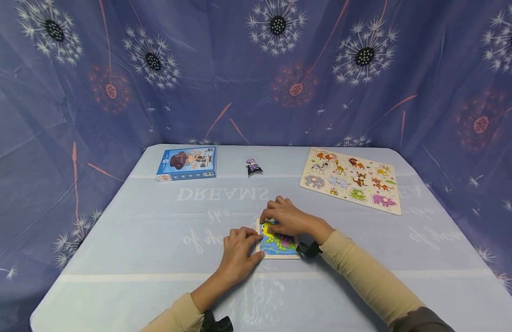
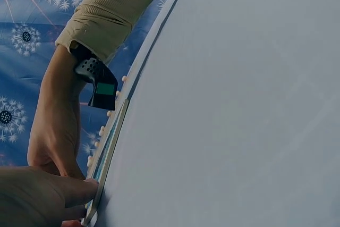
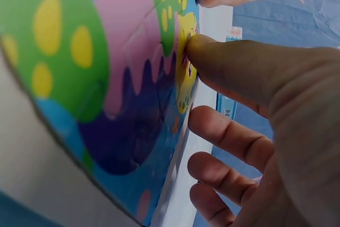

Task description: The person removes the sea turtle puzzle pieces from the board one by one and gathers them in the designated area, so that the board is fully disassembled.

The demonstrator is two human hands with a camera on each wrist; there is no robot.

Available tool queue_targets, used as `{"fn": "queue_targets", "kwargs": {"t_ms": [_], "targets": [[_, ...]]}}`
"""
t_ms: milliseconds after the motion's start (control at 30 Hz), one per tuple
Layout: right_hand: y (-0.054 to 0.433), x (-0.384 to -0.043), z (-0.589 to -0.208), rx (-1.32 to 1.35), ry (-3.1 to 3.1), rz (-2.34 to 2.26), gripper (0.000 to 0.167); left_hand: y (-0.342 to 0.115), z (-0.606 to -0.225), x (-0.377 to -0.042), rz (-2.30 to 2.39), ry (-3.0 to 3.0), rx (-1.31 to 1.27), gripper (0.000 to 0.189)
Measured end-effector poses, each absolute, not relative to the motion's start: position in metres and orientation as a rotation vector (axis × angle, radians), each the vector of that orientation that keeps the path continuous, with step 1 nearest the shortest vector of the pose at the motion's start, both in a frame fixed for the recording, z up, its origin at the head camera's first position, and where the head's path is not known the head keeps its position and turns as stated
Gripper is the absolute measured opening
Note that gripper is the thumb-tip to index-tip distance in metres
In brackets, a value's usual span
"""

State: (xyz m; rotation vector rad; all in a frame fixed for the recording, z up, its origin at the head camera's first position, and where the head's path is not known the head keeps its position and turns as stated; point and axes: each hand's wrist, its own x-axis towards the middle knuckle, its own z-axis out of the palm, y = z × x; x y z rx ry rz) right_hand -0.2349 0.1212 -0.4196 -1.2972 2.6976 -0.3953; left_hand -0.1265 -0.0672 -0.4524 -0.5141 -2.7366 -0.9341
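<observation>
A small jigsaw puzzle (image 1: 276, 249) in a pale frame lies flat on the table, showing a cartoon figure in yellow, green and purple on blue. My left hand (image 1: 237, 256) rests at its left side, thumb on the frame's lower left and index fingertip higher up on the edge. Over the upper left corner is my right hand (image 1: 286, 219). In the right wrist view, the right thumb (image 3: 234, 59) presses on the yellow part, while other fingers (image 3: 223, 174) hang loosely curled past the frame. No lifted piece shows; the right index fingertip is hidden there.
A wooden animal puzzle board (image 1: 349, 180) lies at the back right. At the back left is a blue box (image 1: 187, 163), with a small dark wrapped item (image 1: 253, 167) to its right. A dandelion-patterned curtain (image 1: 222, 92) hangs behind the table.
</observation>
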Motion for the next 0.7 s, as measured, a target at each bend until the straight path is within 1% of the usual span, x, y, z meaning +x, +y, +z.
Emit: {"fn": "queue_targets", "kwargs": {"t_ms": [700], "targets": [[0.1167, -0.2385, -0.4127, -1.29, 2.656, -0.31, 0.025, -0.067, -0.4525, -0.1249, -0.882, -2.741, -0.539, 0.038]]}}
